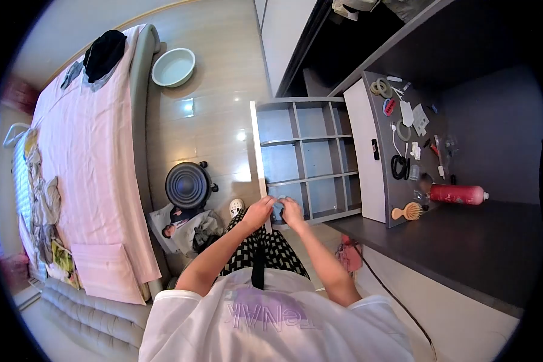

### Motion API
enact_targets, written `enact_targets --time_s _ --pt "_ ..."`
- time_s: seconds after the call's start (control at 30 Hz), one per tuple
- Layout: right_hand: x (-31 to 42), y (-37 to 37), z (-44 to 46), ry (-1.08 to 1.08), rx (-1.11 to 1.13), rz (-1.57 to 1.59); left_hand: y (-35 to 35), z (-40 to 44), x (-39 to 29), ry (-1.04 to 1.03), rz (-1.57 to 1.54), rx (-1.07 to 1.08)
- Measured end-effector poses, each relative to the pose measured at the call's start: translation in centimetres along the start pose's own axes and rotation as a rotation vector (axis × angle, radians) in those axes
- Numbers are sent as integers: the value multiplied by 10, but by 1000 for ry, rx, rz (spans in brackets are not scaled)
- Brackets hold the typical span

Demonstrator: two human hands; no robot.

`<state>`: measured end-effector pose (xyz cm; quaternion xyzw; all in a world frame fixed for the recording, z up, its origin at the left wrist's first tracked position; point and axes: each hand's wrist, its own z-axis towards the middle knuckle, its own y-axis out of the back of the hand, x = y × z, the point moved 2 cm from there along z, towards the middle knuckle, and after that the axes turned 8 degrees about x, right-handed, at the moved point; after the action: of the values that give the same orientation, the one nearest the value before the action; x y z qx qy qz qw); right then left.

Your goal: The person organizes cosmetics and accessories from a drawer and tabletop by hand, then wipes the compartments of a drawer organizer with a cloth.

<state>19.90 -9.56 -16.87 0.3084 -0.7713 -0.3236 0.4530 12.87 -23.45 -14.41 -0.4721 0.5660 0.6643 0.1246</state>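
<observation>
My left hand (260, 210) and my right hand (292, 212) are close together over the near end of a pulled-out drawer (257, 142) with square compartments. Between them is a small piece of blue cloth (278, 209), with the fingers of both hands closed on it. Its full shape is partly hidden by my fingers. Beneath my hands, the drawer's pale front edge runs past my left wrist.
To the right, a cabinet shelf holds a red bottle (457, 194), a wooden brush (408, 211), a black coiled cord (399, 167) and tape rolls. On the left are a pink-covered bed (96, 163), a basin (174, 67), a round black stool (188, 185) and bags on the floor.
</observation>
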Motion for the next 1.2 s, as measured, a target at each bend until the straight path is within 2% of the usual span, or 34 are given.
enact_targets --time_s 0.07,0.13,0.2,0.33,0.4,0.5,0.53,0.6,0.63,0.67,0.73,0.8,0.87,0.9,0.93,1.0,1.03,1.07,1.13,1.2 --pt "5 1 -3 3 176 27 -2 2 2 -2 -22 25" --pt "1 2 -3 47 188 34 -3 3 0 -5 -41 53" --pt "-1 6 -3 62 252 180 0 4 -5 5 -46 53" --pt "10 51 -13 59 63 457 12 10 -22 -5 -69 95" --pt "16 71 -17 43 64 526 23 17 -30 0 -67 87" --pt "19 96 -11 15 -108 674 41 37 -37 43 -323 -124" --pt "20 103 -6 15 -109 675 49 45 -40 42 -322 -122" --pt "22 118 8 -69 -256 577 68 63 -42 191 -386 -155" --pt "24 124 17 -68 -305 541 73 72 -41 213 -475 -240" --pt "27 129 29 -68 -304 542 75 81 -36 215 -474 -240" --pt "30 135 54 28 -387 514 75 100 -15 166 -355 -393" --pt "25 131 79 76 -389 440 66 115 8 241 -347 -338" --pt "14 121 97 43 -419 385 56 123 27 259 -158 -403" --pt "18 124 97 78 -454 231 58 122 28 348 -74 -273" --pt "21 125 96 81 -446 231 57 119 27 355 -76 -275" --pt "26 120 90 193 -447 8 50 114 24 200 30 -187" --pt "25 108 91 117 -290 107 44 114 27 110 94 -138" --pt "24 100 90 93 -175 99 39 115 31 114 89 -136" --pt "18 82 92 -3 -50 34 24 122 37 15 174 -153" --pt "14 71 102 28 -42 14 15 132 44 -7 163 -141"
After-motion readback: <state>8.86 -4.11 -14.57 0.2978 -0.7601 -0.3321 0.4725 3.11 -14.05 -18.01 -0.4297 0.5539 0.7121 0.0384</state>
